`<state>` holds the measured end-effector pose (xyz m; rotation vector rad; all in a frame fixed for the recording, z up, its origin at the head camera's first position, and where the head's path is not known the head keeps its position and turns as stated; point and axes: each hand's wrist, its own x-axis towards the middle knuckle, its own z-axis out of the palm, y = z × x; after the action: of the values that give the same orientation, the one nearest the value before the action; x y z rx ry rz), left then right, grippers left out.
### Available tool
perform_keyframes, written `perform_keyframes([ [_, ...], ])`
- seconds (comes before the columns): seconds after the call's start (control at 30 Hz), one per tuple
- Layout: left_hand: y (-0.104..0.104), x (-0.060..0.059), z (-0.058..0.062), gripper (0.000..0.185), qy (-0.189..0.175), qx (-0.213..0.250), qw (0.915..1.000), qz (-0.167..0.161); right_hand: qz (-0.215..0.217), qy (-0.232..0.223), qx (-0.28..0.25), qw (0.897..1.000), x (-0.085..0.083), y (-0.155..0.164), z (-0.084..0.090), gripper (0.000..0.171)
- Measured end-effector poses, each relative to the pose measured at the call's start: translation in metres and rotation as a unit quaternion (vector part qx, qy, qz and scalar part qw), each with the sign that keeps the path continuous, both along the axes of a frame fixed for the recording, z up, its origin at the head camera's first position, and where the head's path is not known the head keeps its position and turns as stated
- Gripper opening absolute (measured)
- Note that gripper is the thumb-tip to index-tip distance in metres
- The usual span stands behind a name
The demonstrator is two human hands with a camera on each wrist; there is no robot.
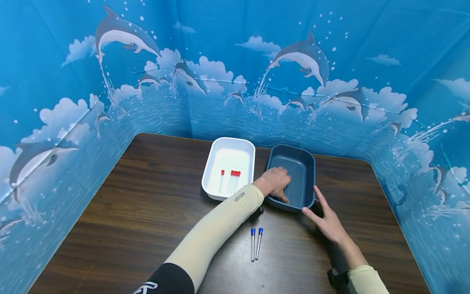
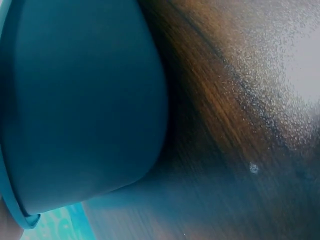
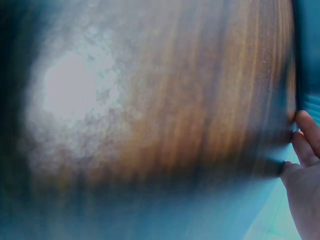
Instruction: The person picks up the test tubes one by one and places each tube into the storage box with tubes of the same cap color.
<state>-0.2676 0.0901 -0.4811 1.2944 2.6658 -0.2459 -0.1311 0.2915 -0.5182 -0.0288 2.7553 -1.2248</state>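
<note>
My left hand (image 1: 275,181) reaches over the near left rim into the dark blue-grey tray (image 1: 306,179). Its fingers and thumb are spread apart at thin clear tubes (image 1: 287,192) lying inside, mostly hidden beneath it; I cannot tell whether it pinches one. My right hand (image 1: 328,222) touches the same tray at its near right corner, thumb at the front and a straight finger along the right side. In the right wrist view, the fingers (image 3: 309,132) meet the tray's edge. The left wrist view shows the tray's outer wall (image 2: 90,100) close up.
Left of the dark tray stands a white tray (image 1: 210,165) with several red-capped tubes (image 1: 235,179). Two blue-capped tubes (image 1: 256,245) lie on the brown wooden table (image 1: 147,204) in front. A dolphin-print curtain (image 1: 235,81) surrounds the table's far sides.
</note>
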Motion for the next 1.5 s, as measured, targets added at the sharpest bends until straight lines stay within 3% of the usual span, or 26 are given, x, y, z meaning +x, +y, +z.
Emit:
perform_keyframes([
  [0.57,-0.003,0.0,0.006,0.091,0.009,0.006,0.9999,-0.001,0.002,-0.001,-0.004,1.0,0.0,0.0,0.0,0.082],
  [0.87,-0.008,0.003,0.021,0.095,0.011,0.044,0.9989,-0.006,0.002,-0.005,-0.007,1.0,0.0,0.0,0.002,0.082],
  [1.13,-0.029,0.015,0.043,0.098,0.015,0.105,0.9942,-0.014,0.004,-0.008,-0.004,1.0,-0.001,0.0,0.001,0.083],
  [1.3,-0.052,0.026,0.052,0.093,0.015,0.173,0.9847,-0.006,0.004,-0.005,-0.004,1.0,-0.001,-0.001,0.002,0.083],
  [1.5,-0.082,0.042,0.052,0.087,0.013,0.239,0.9709,0.0,0.0,0.001,-0.007,1.0,-0.001,0.0,0.001,0.084],
])
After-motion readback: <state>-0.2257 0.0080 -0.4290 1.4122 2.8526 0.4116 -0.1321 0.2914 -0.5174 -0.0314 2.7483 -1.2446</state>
